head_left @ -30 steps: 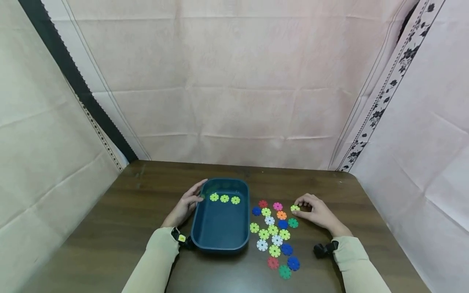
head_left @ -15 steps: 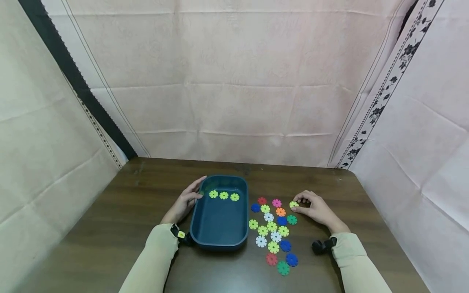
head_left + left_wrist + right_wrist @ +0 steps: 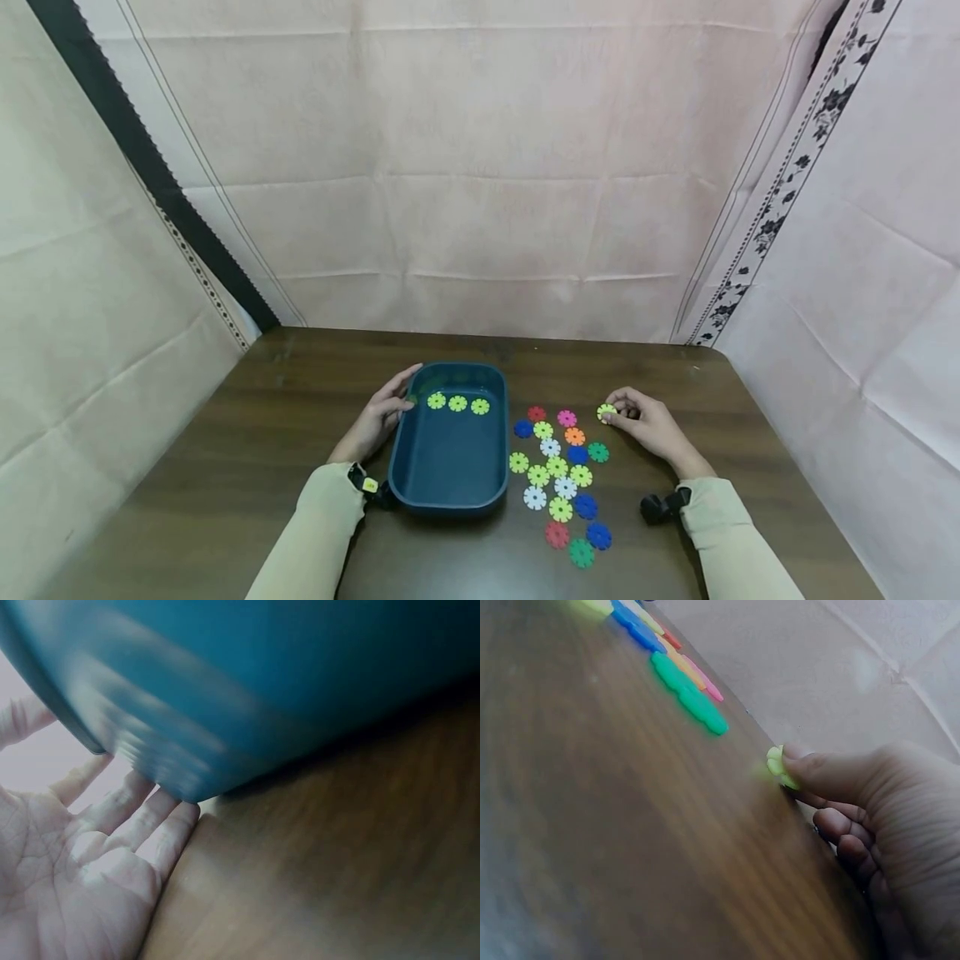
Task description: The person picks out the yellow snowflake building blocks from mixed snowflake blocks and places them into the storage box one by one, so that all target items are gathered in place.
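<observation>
A dark teal tray (image 3: 450, 458) stands left of centre on the table, with a row of 3 yellow-green flower-shaped discs (image 3: 457, 403) inside near its far end. My left hand (image 3: 378, 421) holds the tray's left side; in the left wrist view its fingers (image 3: 169, 832) lie against the outer wall, with the thumb by the rim. To the right, my right hand (image 3: 648, 425) pinches another yellow-green flower-shaped disc (image 3: 776, 766) between thumb and fingers. That disc is tilted in the right wrist view, near the tabletop; whether it touches cannot be told.
Between tray and right hand lie several flower-shaped discs, among them a green disc (image 3: 582, 552), an orange disc (image 3: 574, 437), a pink disc (image 3: 567, 418) and a white disc (image 3: 535, 497). Pale cloth (image 3: 480, 225) hangs behind the brown table (image 3: 262, 433).
My right hand's yellow-green disc has shifted slightly right and away from the table's near side, and is now tilted in the pinch. The left hand and tray stay in place.
</observation>
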Available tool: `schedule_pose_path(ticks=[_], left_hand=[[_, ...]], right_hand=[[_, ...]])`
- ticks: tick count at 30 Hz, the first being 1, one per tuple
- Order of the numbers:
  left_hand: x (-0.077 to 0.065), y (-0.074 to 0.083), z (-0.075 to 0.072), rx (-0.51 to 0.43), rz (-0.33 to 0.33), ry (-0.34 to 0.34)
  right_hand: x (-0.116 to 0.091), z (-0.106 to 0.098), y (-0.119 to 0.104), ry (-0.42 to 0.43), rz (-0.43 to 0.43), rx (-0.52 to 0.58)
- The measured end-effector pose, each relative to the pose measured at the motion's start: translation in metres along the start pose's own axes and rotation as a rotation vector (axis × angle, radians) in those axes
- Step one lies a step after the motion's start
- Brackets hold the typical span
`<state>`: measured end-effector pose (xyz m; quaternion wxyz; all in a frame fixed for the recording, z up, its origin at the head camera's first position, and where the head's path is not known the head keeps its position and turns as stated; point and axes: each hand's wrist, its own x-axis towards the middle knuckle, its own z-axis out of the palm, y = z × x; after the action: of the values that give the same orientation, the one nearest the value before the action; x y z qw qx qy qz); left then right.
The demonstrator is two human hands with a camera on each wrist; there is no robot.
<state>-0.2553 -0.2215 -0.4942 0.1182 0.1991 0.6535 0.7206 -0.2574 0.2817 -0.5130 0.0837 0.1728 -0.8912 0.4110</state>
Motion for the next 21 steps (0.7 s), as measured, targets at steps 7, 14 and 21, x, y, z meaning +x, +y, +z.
schedule_pose_path(ticks=[7, 14, 21], left_hand=[[-0.0018, -0.0002, 0.0009, 0.017, -0.020, 0.014], [0.0026, -0.0013, 0.0022, 0.056, -0.011, 0.036], [0.0016, 0.0005, 0.0025, 0.058, 0.001, 0.034]], right_hand=[[-0.0001, -0.0009, -0.0002, -0.006, 0.018, 0.008], [0.0000, -0.0003, 0.0024, 0.005, 0.008, 0.026], [0.0007, -0.0010, 0.0005, 0.000, 0.011, 0.030]])
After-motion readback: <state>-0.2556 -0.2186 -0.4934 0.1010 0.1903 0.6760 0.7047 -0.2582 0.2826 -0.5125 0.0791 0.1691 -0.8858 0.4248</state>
